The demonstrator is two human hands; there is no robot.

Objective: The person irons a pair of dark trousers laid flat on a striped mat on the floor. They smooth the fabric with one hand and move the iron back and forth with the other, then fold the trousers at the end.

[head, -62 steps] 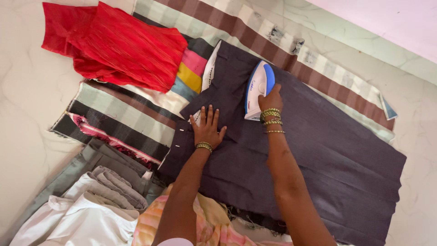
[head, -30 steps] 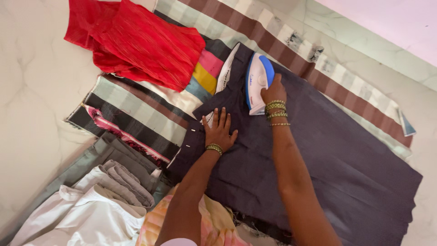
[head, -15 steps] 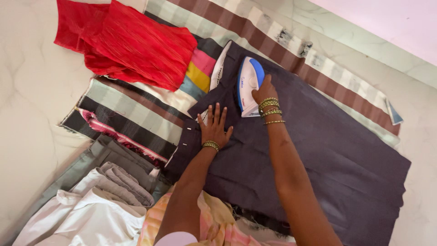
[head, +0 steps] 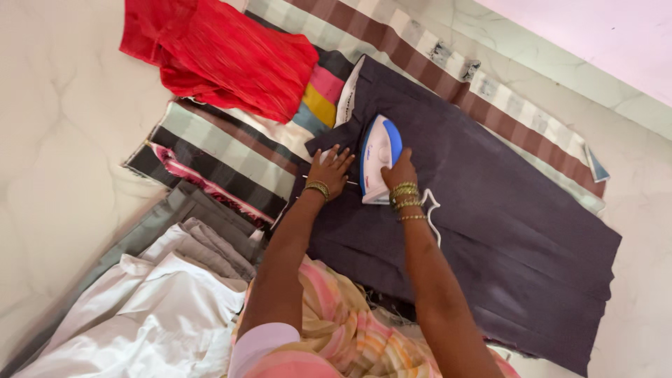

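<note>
Right grip: I see my right hand (head: pixel 400 171) wrapped tight round the handle of the white-and-blue iron (head: pixel 376 158), soleplate flat on the dark grey trousers (head: pixel 490 210).
Left grip: my left hand (head: pixel 329 170) holds nothing; fingers are spread and pressed flat on the cloth just left of the iron, near the waistband.
What changed: half a second back the iron sat further up the cloth with its nose toward the waistband edge; now it has come back toward me and closer to my left hand, which has shifted up to the folded corner. The two hands are nearly side by side, where before there was a clear gap.
What it means: I judge the stroke is working the upper part by the waistband, with the left hand pinning the fabric flat beside the plate.
Cord: a white cord (head: pixel 430 210) loops on the trousers just behind the right wrist.
Further out: striped mat (head: pixel 231 150) under it all, beyond the left hand; red garment (head: pixel 224 52) far ahead-left; folded white and grey clothes (head: pixel 175 294) near-left; marble floor (head: pixel 63 140) around.
</note>
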